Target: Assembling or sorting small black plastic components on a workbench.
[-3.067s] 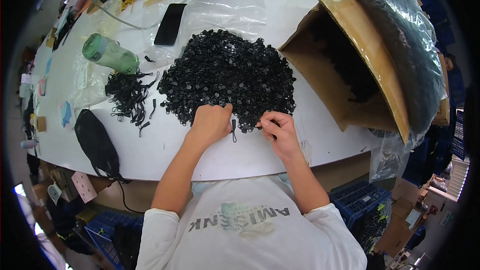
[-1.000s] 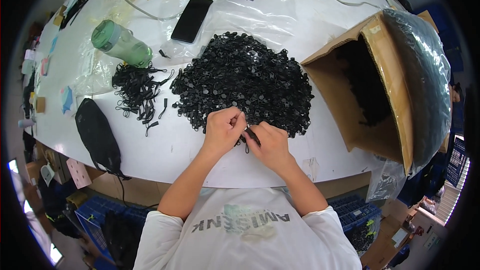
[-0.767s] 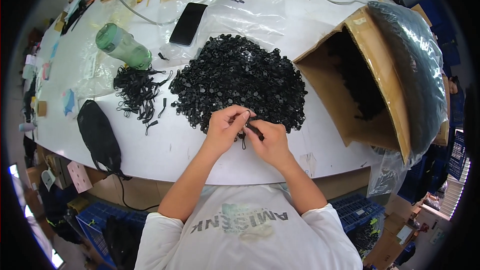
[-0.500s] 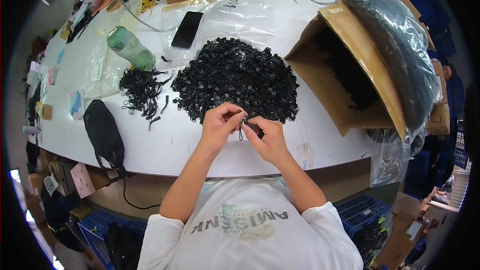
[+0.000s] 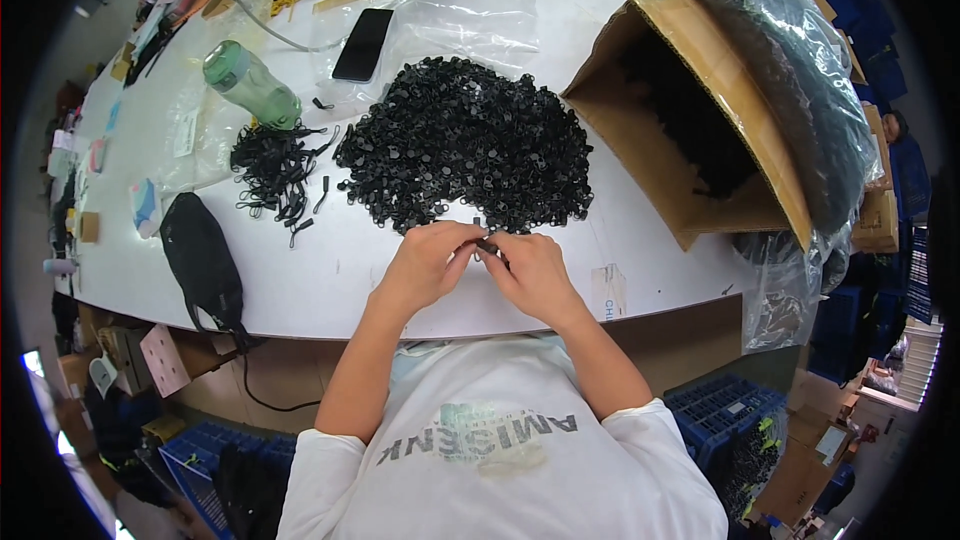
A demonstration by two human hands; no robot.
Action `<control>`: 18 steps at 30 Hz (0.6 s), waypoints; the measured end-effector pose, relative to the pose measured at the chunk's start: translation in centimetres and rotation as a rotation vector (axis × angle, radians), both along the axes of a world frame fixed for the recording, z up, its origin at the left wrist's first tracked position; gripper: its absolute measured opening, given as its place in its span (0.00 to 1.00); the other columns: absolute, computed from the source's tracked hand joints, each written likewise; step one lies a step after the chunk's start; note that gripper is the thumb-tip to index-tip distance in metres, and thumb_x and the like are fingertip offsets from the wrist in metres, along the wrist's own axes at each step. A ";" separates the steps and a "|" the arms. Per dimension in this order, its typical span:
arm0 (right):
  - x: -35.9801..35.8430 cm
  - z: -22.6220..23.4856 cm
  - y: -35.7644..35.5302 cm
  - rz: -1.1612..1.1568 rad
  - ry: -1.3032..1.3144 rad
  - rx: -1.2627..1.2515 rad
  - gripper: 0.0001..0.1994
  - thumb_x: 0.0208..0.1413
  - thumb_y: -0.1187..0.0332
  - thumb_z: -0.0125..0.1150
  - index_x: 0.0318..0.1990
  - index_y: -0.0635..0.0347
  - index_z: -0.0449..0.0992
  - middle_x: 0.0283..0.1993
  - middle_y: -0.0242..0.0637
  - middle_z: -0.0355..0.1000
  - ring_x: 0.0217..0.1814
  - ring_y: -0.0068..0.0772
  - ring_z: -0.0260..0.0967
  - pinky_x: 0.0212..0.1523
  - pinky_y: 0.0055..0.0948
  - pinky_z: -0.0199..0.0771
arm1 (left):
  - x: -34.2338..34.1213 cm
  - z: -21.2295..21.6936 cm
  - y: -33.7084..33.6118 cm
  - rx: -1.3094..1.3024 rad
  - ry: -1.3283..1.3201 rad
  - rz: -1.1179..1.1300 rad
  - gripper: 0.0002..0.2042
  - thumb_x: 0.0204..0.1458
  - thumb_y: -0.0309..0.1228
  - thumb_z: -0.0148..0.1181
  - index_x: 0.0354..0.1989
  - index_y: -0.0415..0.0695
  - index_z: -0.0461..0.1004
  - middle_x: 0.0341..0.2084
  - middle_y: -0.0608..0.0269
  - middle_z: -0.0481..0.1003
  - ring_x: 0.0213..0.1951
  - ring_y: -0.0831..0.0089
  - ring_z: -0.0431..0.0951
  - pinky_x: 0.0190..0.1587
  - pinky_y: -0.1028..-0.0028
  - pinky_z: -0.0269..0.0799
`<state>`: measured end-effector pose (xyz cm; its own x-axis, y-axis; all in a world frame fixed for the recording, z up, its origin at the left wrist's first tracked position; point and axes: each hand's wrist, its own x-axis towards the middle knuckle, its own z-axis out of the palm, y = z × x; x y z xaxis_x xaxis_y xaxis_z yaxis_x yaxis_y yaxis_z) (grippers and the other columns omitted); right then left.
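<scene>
Close to the table's near edge, my left hand [image 5: 430,265] and my right hand [image 5: 537,277] meet fingertip to fingertip. Both pinch a small black zipper pull with a cord loop [image 5: 487,246], mostly hidden by the fingers. Just beyond them spreads a large heap of small black plastic pieces [image 5: 465,140], with a notch in its near side. To its left lies a smaller pile of black corded zipper pulls [image 5: 275,165], a few of them loose beside it.
A green bottle [image 5: 250,85] leans by the smaller pile, with a phone [image 5: 363,45] on plastic film behind. A black pouch [image 5: 203,258] lies left. An open cardboard box [image 5: 690,130] of black pieces rests on its side at right. Blue crates [image 5: 725,415] stand below the table.
My hands have drawn slightly nearer to me, away from the heap, still pinching the zipper pull. Its cord loop, which hung below the fingers, is now mostly hidden. The view has shifted slightly.
</scene>
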<state>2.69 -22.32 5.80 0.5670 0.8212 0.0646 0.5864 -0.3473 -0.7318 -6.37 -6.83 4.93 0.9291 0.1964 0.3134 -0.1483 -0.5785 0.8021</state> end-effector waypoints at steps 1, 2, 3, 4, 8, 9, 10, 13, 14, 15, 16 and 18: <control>0.2 -0.4 0.1 -0.001 0.008 -0.009 0.06 0.52 0.69 0.58 0.32 0.62 0.76 0.22 0.43 0.73 0.23 0.47 0.71 0.24 0.39 0.68 | 0.1 0.0 0.1 -0.009 0.008 -0.001 0.08 0.44 0.16 0.60 0.34 0.37 0.76 0.28 0.53 0.78 0.28 0.62 0.79 0.29 0.71 0.74; 0.4 -0.8 0.3 -0.004 -0.015 -0.012 0.06 0.52 0.69 0.58 0.32 0.62 0.76 0.22 0.43 0.73 0.23 0.47 0.71 0.24 0.39 0.68 | 0.3 0.1 0.1 -0.013 0.001 -0.021 0.08 0.44 0.17 0.61 0.34 0.37 0.76 0.27 0.54 0.78 0.27 0.62 0.78 0.29 0.71 0.73; 0.6 -1.1 0.4 -0.006 -0.037 -0.016 0.06 0.53 0.69 0.57 0.32 0.62 0.76 0.22 0.43 0.73 0.23 0.47 0.71 0.24 0.40 0.68 | 0.5 0.0 0.2 -0.017 -0.006 -0.040 0.07 0.44 0.17 0.61 0.33 0.36 0.76 0.27 0.54 0.77 0.26 0.62 0.78 0.29 0.71 0.73; 0.9 -1.4 0.6 -0.006 -0.028 -0.026 0.06 0.53 0.69 0.57 0.32 0.62 0.76 0.22 0.43 0.73 0.23 0.47 0.71 0.24 0.40 0.68 | 0.8 -0.3 0.3 -0.027 0.003 -0.041 0.07 0.44 0.17 0.61 0.33 0.36 0.76 0.27 0.54 0.77 0.26 0.62 0.78 0.29 0.71 0.73; 1.5 -1.5 1.6 -0.014 0.016 -0.076 0.06 0.52 0.68 0.58 0.29 0.61 0.74 0.22 0.42 0.73 0.22 0.47 0.71 0.23 0.39 0.68 | 1.7 -1.0 1.2 -0.111 0.141 0.154 0.06 0.45 0.18 0.61 0.33 0.37 0.75 0.22 0.59 0.74 0.24 0.69 0.76 0.27 0.74 0.70; 1.7 -1.5 1.9 -0.019 0.029 -0.118 0.07 0.52 0.68 0.58 0.28 0.61 0.73 0.22 0.41 0.73 0.22 0.47 0.71 0.22 0.39 0.68 | 1.9 -1.1 1.4 -0.291 0.274 0.231 0.05 0.46 0.19 0.61 0.33 0.38 0.75 0.22 0.61 0.73 0.24 0.74 0.74 0.27 0.76 0.69; 1.9 -1.6 2.1 -0.023 0.036 -0.128 0.07 0.52 0.68 0.58 0.28 0.61 0.73 0.22 0.41 0.73 0.22 0.47 0.71 0.22 0.39 0.68 | 2.1 -1.4 1.5 -0.298 0.283 0.227 0.05 0.46 0.19 0.61 0.33 0.38 0.75 0.22 0.61 0.73 0.24 0.74 0.74 0.27 0.76 0.69; 2.4 -1.3 2.6 0.019 0.049 -0.013 0.07 0.52 0.68 0.58 0.26 0.61 0.71 0.21 0.40 0.72 0.21 0.46 0.70 0.22 0.38 0.68 | 2.2 -2.2 1.0 -1.012 0.137 0.016 0.03 0.48 0.19 0.63 0.30 0.38 0.76 0.28 0.66 0.70 0.28 0.82 0.68 0.27 0.81 0.65; 2.7 -1.2 2.6 0.031 0.022 -0.004 0.08 0.52 0.68 0.58 0.26 0.61 0.71 0.20 0.40 0.72 0.20 0.45 0.71 0.21 0.37 0.68 | 2.2 -2.1 0.8 -1.015 0.142 0.016 0.03 0.48 0.19 0.63 0.30 0.38 0.76 0.28 0.66 0.70 0.28 0.82 0.68 0.27 0.81 0.65; 2.8 -1.2 2.7 0.044 -0.005 0.006 0.08 0.52 0.68 0.58 0.26 0.61 0.71 0.20 0.39 0.72 0.20 0.44 0.71 0.21 0.37 0.68 | 2.3 -2.0 0.7 -0.898 0.116 0.029 0.03 0.47 0.18 0.63 0.30 0.38 0.76 0.28 0.66 0.70 0.27 0.83 0.68 0.27 0.82 0.65; 2.8 -1.1 2.7 0.043 -0.002 0.005 0.08 0.52 0.68 0.58 0.26 0.61 0.71 0.20 0.39 0.72 0.20 0.44 0.71 0.21 0.37 0.68 | 2.3 -2.0 0.6 -0.779 0.091 0.042 0.04 0.46 0.17 0.63 0.30 0.37 0.76 0.27 0.66 0.70 0.27 0.84 0.68 0.26 0.84 0.64; 2.9 -1.1 2.8 0.017 0.054 0.016 0.08 0.51 0.68 0.58 0.25 0.61 0.71 0.19 0.39 0.72 0.19 0.41 0.71 0.21 0.35 0.68 | 2.7 -2.3 0.6 -0.690 0.028 0.094 0.06 0.44 0.16 0.64 0.30 0.38 0.77 0.25 0.66 0.70 0.25 0.84 0.68 0.25 0.85 0.64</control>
<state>5.55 -19.49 4.69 0.5560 0.8298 0.0477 0.5516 -0.3255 -0.7680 -3.69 -6.19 2.63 0.9044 0.4218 0.0640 -0.0961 0.0552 0.9938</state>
